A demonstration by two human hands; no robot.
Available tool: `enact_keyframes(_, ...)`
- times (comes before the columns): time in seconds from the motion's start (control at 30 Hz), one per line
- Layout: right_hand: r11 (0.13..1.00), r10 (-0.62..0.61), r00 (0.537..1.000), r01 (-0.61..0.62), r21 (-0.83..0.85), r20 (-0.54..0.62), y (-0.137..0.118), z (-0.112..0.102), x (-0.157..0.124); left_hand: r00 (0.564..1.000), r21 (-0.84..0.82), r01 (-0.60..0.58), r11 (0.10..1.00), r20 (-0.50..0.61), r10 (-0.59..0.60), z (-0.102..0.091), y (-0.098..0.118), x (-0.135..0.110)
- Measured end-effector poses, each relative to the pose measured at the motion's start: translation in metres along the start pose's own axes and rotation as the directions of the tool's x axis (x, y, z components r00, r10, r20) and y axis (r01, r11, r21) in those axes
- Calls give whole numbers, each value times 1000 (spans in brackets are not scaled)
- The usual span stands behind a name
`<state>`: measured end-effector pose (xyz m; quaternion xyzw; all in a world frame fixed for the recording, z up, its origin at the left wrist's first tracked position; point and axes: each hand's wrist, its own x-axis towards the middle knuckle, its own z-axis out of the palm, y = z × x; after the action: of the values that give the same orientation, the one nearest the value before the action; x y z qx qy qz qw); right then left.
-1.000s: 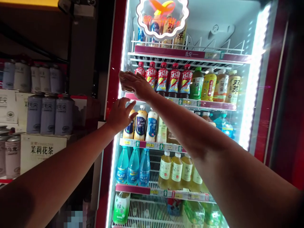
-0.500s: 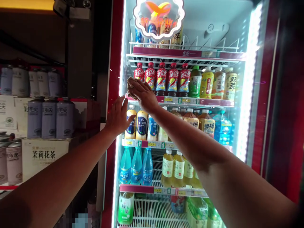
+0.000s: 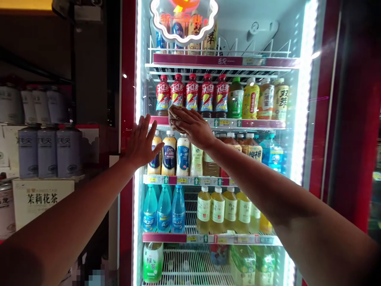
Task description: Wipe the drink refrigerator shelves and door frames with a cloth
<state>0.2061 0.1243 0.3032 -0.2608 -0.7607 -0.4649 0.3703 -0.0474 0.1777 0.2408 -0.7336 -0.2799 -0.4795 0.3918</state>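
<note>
My right hand (image 3: 195, 126) is pressed on a crumpled brown cloth (image 3: 176, 118), held flat to the glass door of a lit drinks cooler (image 3: 127, 222). Behind it are red-capped bottles of dark tea (image 3: 207, 97) on the second shelf. My left hand (image 3: 142, 141) has its fingers spread, with nothing in it, and lies at the left side of the door, by the bright light strip. Bottles with dark blue labels (image 3: 169, 155) stand behind glass just right of that hand.
A glowing sign (image 3: 184, 39) hangs at the door's top. Lower shelves hold blue bottles (image 3: 164, 212) and pale yellow bottles (image 3: 217, 210). To the left, lilac canisters (image 3: 47, 153) stand on a tea carton (image 3: 44, 202). The cooler's red frame (image 3: 321, 167) runs down the right.
My right hand and the cloth have slid right and slightly down across the glass. My left hand stays at the door's left side with fingers spread. The view has shifted a little right.
</note>
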Motion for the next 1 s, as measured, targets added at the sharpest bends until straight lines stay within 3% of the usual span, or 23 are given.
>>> enact_keyframes(0.23, 998, 58, 997, -59, -25, -60, 28, -26, -47, 997, 45, 65, 997, -49, -63, -1, 17, 8)
enact_keyframes(0.53, 996, 67, 996, -70, -49, -60, 48, -44, -58, 960, 22, 275, 961, -64, -274, -1, 62, 30)
enact_keyframes(0.67, 999, 36, 999, -36, -23, -6, 64, -58, -71, 951, 47, 310, 950, -24, -309, -2, 73, 33)
enact_keyframes(0.87, 996, 94, 994, -94, -6, -51, 80, -73, -90, 943, 31, 332, 943, -24, -332, 1, 78, 33)
enact_keyframes(1.0, 998, 64, 997, -64, -13, -34, 88, -76, -93, 964, -14, 263, 965, -37, -264, 6, 84, 39)
